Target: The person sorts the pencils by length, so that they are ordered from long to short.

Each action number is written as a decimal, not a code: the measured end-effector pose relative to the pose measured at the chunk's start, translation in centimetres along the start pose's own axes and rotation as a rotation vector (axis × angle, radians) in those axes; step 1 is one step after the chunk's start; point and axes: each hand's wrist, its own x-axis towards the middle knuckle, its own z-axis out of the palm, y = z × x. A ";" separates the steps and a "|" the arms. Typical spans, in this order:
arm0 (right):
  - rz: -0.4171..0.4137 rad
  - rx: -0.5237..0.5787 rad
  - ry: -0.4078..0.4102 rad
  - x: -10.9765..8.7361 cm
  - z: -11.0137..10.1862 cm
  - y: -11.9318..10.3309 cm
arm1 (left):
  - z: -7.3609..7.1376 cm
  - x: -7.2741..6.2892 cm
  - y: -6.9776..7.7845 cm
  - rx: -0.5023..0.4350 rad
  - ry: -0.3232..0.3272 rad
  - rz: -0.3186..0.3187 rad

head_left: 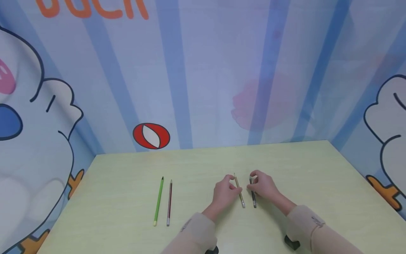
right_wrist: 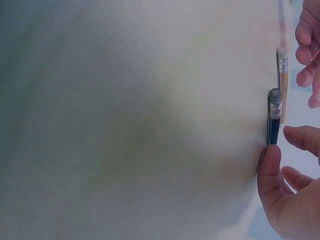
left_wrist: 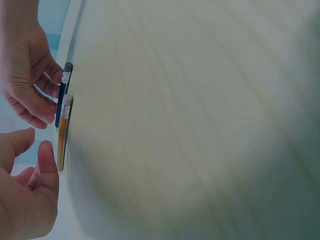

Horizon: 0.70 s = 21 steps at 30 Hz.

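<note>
On the table lie two eraser-tipped pencils, nearly side by side: a yellow pencil (head_left: 243, 202) and a dark pencil (head_left: 254, 201). My left hand (head_left: 224, 193) is at the yellow one, thumb and index finger spread apart along its far half. At the dark pencil is my right hand (head_left: 265, 184), its thumb and index finger bent with a gap between the tips. Contact is hard to tell. The right wrist view shows the dark pencil's eraser (right_wrist: 275, 96) and thumb (right_wrist: 271, 162) close together. Further left lie a green pencil (head_left: 159, 201) and a dark red pencil (head_left: 169, 203), roughly parallel.
The pale yellow-green table (head_left: 127, 190) ends at a printed cloth backdrop (head_left: 215, 70) with blue stripes and cartoon figures. Cloth also stands along both sides. A small black object (head_left: 291, 242) shows under the right sleeve.
</note>
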 end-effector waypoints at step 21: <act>0.030 -0.040 -0.011 0.3 0.3 0.3 | 1.7 0.5 -0.1 0.149 0.001 -0.051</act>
